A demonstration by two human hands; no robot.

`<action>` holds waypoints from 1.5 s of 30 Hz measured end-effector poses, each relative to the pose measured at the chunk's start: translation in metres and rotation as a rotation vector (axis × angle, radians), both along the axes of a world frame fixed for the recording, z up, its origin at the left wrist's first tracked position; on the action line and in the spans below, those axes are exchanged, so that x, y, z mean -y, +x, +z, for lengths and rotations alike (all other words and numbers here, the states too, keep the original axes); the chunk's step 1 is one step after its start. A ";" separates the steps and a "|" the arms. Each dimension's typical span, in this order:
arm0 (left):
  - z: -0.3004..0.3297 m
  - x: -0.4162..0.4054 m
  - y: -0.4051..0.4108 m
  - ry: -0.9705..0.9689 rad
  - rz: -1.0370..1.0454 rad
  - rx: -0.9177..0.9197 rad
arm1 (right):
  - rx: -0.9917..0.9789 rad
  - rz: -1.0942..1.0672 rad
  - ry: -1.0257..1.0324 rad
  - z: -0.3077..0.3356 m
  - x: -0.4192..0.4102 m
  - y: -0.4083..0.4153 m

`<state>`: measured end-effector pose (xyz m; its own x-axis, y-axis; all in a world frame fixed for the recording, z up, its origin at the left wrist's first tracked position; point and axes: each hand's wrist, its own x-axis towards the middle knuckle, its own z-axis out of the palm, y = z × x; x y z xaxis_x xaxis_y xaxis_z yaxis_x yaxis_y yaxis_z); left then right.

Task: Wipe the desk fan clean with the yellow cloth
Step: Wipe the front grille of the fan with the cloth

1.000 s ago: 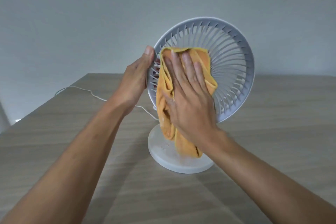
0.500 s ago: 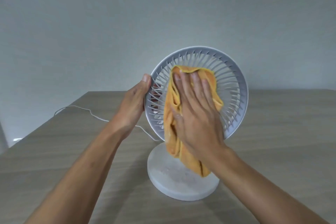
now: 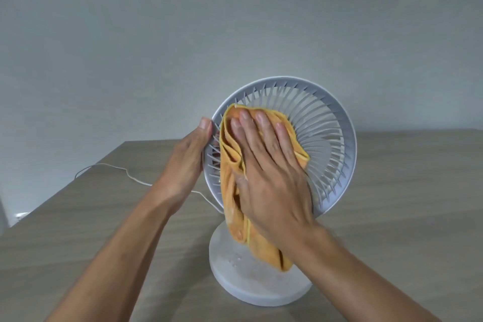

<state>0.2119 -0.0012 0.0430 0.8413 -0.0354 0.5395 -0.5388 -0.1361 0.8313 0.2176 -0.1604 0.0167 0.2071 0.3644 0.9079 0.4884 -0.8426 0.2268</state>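
A white desk fan stands on a round white base on the wooden table. My right hand lies flat with straight fingers on the yellow cloth, pressing it against the left part of the front grille. The cloth's loose end hangs down over the base. My left hand grips the fan's left rim, thumb on the front edge, fingers hidden behind the grille. The fan's centre hub is covered by my right hand.
A thin white cable runs from behind the fan across the table to its left edge. A plain grey wall rises behind the table's far edge.
The view has tilted up, so the fan sits lower in frame. My right hand and the cloth have slid left and up on the grille. My left hand keeps its hold on the rim.
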 end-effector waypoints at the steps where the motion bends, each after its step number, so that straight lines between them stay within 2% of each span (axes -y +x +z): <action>1: 0.000 -0.001 0.000 -0.012 -0.005 0.003 | -0.015 0.011 0.004 -0.005 -0.003 -0.002; 6: -0.002 -0.001 -0.001 0.016 -0.007 0.017 | -0.026 0.060 -0.083 -0.049 0.013 -0.011; 11: 0.000 0.001 -0.001 -0.016 -0.032 0.012 | -0.062 -0.015 -0.152 -0.045 0.036 -0.009; 15: -0.001 0.000 0.002 -0.015 -0.032 0.008 | -0.087 -0.055 -0.042 -0.011 0.028 -0.003; 23: -0.002 0.001 0.002 -0.042 -0.024 0.013 | -0.123 0.121 0.108 0.007 0.000 -0.005; 36: -0.005 0.000 0.008 -0.021 0.013 0.005 | -0.198 0.205 0.138 -0.001 -0.002 -0.024; 41: -0.004 0.003 0.005 -0.027 0.055 0.055 | -0.300 0.309 0.358 0.017 -0.018 -0.036; 45: -0.004 0.005 0.001 -0.011 0.101 0.102 | -0.370 0.281 0.411 0.019 -0.024 -0.046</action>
